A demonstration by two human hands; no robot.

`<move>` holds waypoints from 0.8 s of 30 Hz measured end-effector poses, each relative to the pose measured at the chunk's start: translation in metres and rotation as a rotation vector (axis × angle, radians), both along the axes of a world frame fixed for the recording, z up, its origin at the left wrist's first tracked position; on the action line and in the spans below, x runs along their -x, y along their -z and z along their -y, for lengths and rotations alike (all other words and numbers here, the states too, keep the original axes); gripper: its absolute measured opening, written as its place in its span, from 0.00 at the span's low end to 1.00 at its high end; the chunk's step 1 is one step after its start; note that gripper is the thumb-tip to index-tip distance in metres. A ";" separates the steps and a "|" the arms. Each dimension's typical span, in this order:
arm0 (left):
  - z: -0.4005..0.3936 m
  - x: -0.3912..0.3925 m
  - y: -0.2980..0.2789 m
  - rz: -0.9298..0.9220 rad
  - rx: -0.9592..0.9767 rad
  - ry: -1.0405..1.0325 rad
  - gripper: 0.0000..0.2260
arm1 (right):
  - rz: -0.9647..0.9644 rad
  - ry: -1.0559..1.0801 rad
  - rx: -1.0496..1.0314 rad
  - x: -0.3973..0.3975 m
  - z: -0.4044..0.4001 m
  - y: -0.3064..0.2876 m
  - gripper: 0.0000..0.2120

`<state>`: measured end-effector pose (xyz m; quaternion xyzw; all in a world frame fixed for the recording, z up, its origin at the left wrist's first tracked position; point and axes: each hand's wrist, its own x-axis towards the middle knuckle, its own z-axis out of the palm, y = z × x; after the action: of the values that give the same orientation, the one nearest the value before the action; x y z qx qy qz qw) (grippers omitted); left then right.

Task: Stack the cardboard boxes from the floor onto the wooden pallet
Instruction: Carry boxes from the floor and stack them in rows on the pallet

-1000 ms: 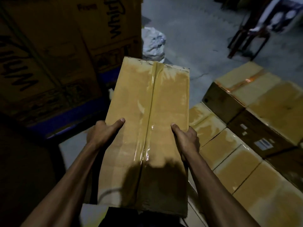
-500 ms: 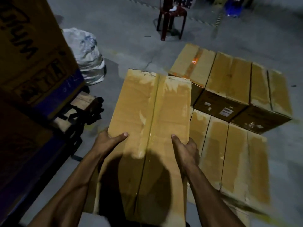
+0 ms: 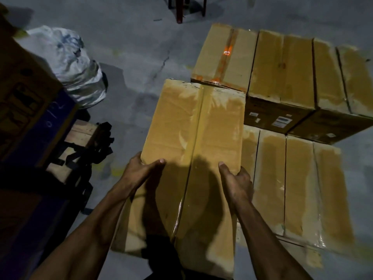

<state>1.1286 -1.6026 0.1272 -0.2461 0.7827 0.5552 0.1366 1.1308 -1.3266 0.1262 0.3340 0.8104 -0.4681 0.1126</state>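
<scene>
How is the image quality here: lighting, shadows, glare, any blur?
Head view: dim, warm light falls on the held box while the left side is nearly black; a dark shadow crosses its top between the left hand and right hand; tape glare along its seam; the frame's lower edge is smeared.

Grey concrete floor (image 3: 131, 57) under taped boxes (image 3: 298, 184), sack (image 3: 80, 71).

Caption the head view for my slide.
Left hand and right hand hold a taped brown cardboard box above grey floor.
</scene>
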 end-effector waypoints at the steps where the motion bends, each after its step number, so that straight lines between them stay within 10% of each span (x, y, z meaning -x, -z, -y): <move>1: -0.002 0.012 0.002 0.013 0.020 0.009 0.27 | 0.005 0.005 0.002 0.010 -0.002 0.005 0.28; 12: -0.029 0.131 0.067 -0.014 0.044 0.238 0.42 | 0.011 0.075 0.044 0.103 -0.031 0.071 0.30; 24: -0.045 0.129 0.135 0.038 0.571 0.482 0.54 | 0.062 0.026 -0.080 0.114 -0.023 0.125 0.34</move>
<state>0.9997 -1.5577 -0.0074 -0.0933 0.9388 0.2617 0.2037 1.0169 -1.3036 0.0013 0.3630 0.8202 -0.4261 0.1181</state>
